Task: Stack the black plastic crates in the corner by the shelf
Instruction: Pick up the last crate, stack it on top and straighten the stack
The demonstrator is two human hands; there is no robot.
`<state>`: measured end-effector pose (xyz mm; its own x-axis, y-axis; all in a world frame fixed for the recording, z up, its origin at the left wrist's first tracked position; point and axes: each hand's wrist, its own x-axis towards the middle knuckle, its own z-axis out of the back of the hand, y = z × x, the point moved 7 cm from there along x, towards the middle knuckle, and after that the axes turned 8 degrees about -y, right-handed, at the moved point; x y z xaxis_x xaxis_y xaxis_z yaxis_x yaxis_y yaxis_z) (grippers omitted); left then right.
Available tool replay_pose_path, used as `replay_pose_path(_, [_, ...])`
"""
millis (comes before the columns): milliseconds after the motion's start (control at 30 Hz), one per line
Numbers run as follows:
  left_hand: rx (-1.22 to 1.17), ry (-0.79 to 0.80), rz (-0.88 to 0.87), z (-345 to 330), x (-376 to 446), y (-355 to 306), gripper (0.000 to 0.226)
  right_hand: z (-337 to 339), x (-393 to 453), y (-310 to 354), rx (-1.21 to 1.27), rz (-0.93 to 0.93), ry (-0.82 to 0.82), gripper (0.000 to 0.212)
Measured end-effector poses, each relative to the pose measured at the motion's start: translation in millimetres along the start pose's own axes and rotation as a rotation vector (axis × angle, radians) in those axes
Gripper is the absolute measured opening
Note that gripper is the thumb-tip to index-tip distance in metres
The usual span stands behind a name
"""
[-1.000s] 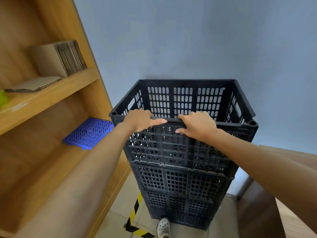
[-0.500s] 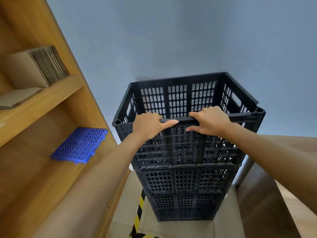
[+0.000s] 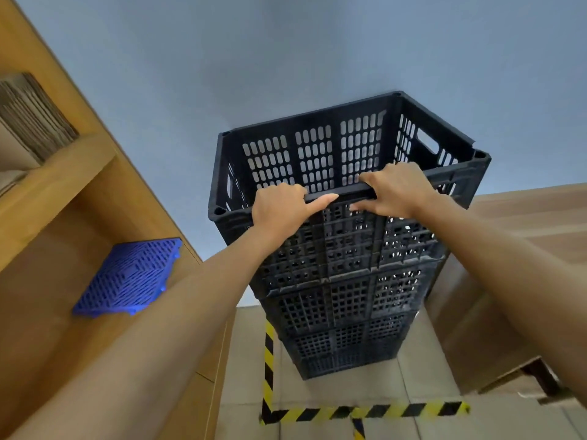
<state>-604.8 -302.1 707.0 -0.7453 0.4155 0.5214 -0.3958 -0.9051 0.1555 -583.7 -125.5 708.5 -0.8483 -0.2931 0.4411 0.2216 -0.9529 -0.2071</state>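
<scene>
i have both arms stretched forward, my left hand (image 3: 279, 208) and right hand (image 3: 397, 192) clamped side by side on the near rim of the top crate (image 3: 320, 160), fingers curled over the edge, thumbs pointing toward each other. it sits on a stack of black crates (image 3: 346, 300) standing on the floor between the wooden shelf (image 3: 63, 182) and a brown cardboard box (image 3: 495, 281), inside a corner of yellow-black floor tape (image 3: 365, 411). my fingertips are hidden behind the rim. the crates are perforated plastic; a blue grid panel (image 3: 127, 277) lies on the shelf.
</scene>
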Motion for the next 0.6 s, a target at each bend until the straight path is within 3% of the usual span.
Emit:
replay_pose_path(267, [-0.047,-0.03,-0.097,-24,19,40,0.072,-9,21,25,-0.021,-0.058,-0.02,0.057])
replay_pose_path(600, [-0.075,-0.065,-0.085,-34,27,68,0.084,-15,38,42,-0.029,-0.014,-0.099,0.053])
